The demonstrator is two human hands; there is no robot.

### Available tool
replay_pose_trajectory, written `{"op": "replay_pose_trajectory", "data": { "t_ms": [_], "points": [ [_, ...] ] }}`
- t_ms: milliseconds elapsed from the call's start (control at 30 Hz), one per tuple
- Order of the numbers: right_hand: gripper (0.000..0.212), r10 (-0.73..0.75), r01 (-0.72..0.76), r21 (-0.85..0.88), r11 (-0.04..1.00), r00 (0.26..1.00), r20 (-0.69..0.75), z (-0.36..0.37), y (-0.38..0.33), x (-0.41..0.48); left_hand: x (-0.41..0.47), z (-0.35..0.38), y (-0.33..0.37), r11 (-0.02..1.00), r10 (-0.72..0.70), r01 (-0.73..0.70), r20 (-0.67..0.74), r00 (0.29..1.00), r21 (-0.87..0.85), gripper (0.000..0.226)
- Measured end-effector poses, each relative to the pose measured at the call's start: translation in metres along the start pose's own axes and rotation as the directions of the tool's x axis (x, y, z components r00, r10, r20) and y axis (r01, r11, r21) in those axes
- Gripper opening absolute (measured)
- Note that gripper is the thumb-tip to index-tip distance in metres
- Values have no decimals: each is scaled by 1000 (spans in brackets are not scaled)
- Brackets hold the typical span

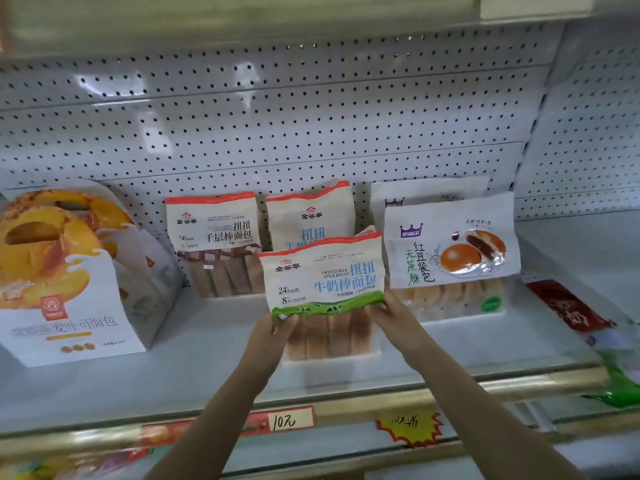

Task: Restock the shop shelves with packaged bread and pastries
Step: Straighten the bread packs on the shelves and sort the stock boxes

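On the white shelf (207, 341), centre row: both hands hold a twisted milk stick bread pack (322, 271) upright, label outward, directly in front of an identical pack (310, 216) (presumably to deepen that row). The left hand (277, 327) pinches the pack's lower left edge, fingers curled round it. The right hand (391, 313) grips the lower right edge. A layered stick bread pack (213, 237) stands to the left, and a red bean bun pack (450, 244) to the right.
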State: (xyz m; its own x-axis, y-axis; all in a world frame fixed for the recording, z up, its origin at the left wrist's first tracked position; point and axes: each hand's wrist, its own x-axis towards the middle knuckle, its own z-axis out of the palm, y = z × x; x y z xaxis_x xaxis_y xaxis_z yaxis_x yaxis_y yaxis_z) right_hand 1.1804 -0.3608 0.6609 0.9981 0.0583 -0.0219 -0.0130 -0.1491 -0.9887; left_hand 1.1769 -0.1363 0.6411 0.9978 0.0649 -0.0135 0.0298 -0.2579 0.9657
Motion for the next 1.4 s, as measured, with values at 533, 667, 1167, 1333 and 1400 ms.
{"op": "replay_pose_trajectory", "data": {
  "t_ms": [533,667,1167,1333,1400],
  "points": [
    [64,94,-86,58,995,985,-144,23,9,59,59,0,-11,992,-93,88,-56,994,-95,8],
    [59,99,-79,128,989,982,-163,25,18,77,76,-1,-13,989,-116,111,-49,992,-96,7],
    [37,83,-48,155,987,971,-226,29,30,117,117,-1,-23,989,-114,115,18,993,-92,14],
    [38,76,-29,188,982,966,-248,31,39,126,127,-4,-25,992,-118,119,31,993,-49,14],
    [41,79,-32,183,983,963,-256,32,40,127,127,-4,-26,992,-112,114,38,993,-46,13]
  ]
}}
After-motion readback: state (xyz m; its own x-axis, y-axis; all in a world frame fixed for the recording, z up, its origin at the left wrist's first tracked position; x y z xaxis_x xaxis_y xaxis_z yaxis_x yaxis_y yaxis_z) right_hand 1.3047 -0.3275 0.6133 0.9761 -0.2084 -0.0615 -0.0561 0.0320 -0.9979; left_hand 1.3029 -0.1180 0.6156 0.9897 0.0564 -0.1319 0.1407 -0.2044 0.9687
